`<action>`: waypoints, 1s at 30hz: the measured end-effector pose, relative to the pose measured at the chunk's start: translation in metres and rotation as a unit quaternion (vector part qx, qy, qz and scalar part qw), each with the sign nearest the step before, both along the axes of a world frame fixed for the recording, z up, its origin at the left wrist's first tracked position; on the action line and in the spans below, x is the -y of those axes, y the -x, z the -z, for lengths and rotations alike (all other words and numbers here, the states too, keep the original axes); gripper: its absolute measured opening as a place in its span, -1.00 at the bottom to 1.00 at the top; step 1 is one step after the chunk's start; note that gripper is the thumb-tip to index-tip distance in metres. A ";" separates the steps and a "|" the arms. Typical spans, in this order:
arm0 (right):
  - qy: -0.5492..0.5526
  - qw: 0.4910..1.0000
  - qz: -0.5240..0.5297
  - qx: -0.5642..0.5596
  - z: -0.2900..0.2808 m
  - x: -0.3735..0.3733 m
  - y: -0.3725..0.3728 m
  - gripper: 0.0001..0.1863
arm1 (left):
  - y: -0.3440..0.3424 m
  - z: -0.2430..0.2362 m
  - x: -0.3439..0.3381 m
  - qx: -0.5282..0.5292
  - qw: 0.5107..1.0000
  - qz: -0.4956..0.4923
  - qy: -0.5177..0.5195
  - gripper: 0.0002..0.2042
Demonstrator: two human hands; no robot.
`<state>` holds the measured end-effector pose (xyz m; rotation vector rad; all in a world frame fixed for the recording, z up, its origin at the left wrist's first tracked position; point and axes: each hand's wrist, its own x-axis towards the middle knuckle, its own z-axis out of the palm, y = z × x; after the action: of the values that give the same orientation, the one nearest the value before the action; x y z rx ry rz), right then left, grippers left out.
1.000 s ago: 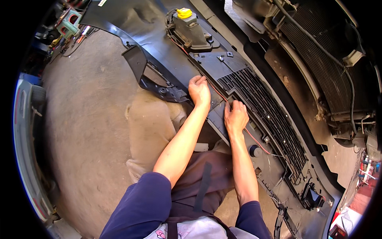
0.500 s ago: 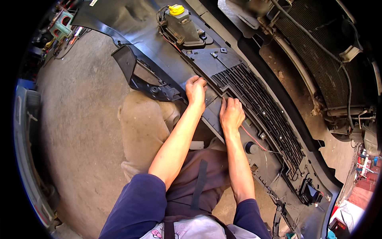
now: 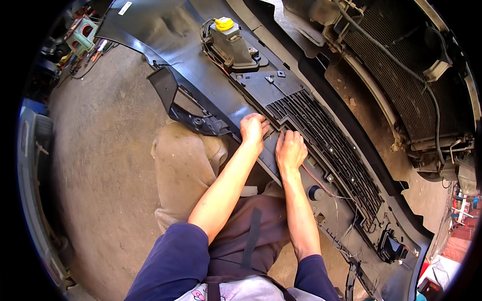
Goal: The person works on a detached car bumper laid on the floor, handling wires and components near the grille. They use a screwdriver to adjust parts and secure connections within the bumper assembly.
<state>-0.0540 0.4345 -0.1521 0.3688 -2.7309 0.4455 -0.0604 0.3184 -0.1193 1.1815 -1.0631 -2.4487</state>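
Note:
A dark car bumper cover lies with its inner side up, slanting from upper left to lower right across my knees. A black slatted grille is set into it. My left hand is closed at the lower edge of the grille's upper-left end, fingertips pressed together. Just right of it, my right hand has its fingers bent down against the bumper along the same edge. A thin red wire runs from beside my right hand toward the lower right. What either hand pinches is hidden under the fingers.
A washer-fluid tank with a yellow cap sits on the bumper's upper part. A black bracket juts out on the left. At upper right is a car's exposed radiator. A teal stool and tools stand far left.
Both hands stay at the grille edge, with small finger shifts; the right hand has tilted slightly toward the left one. The view has tipped, so the bumper sits a little lower in it.

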 end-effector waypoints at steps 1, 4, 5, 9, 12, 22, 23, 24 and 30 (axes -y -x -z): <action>-0.002 1.000 -0.003 -0.003 0.002 0.000 0.001 -0.83 | -0.002 0.000 -0.004 0.010 1.000 0.013 0.002 -0.70; -0.002 1.000 -0.006 -0.005 0.002 0.001 0.001 -0.83 | -0.009 0.006 -0.012 0.023 0.998 0.059 -0.002 -0.71; -0.001 1.000 -0.006 -0.004 0.001 0.002 0.000 -0.83 | -0.012 0.009 -0.014 0.019 0.997 0.078 -0.011 -0.71; -0.004 1.000 -0.008 0.016 -0.003 -0.002 0.001 -0.83 | -0.017 0.006 -0.020 -0.001 0.995 0.074 -0.060 -0.79; -0.010 0.999 -0.011 0.039 -0.010 -0.005 -0.004 -0.85 | -0.016 0.007 -0.019 -0.015 0.994 0.059 -0.087 -0.83; 0.004 0.999 -0.003 0.035 -0.019 -0.033 -0.025 -0.85 | -0.020 0.008 -0.034 0.008 0.992 0.097 -0.083 -0.82; 0.003 0.999 0.000 0.033 -0.019 -0.036 -0.027 -0.85 | -0.020 0.009 -0.035 0.011 0.991 0.100 -0.083 -0.80; 0.002 0.999 0.003 0.032 -0.020 -0.040 -0.030 -0.84 | -0.021 0.007 -0.037 0.008 0.992 0.102 -0.079 -0.80; -0.029 0.998 0.020 0.060 -0.027 -0.052 -0.034 -0.87 | -0.019 0.013 -0.037 -0.011 0.990 0.106 -0.096 -0.74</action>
<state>-0.0205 0.4861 -0.1250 0.3101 -2.8669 0.3885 -0.0414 0.3558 -0.1327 1.1447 -1.0118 -2.7754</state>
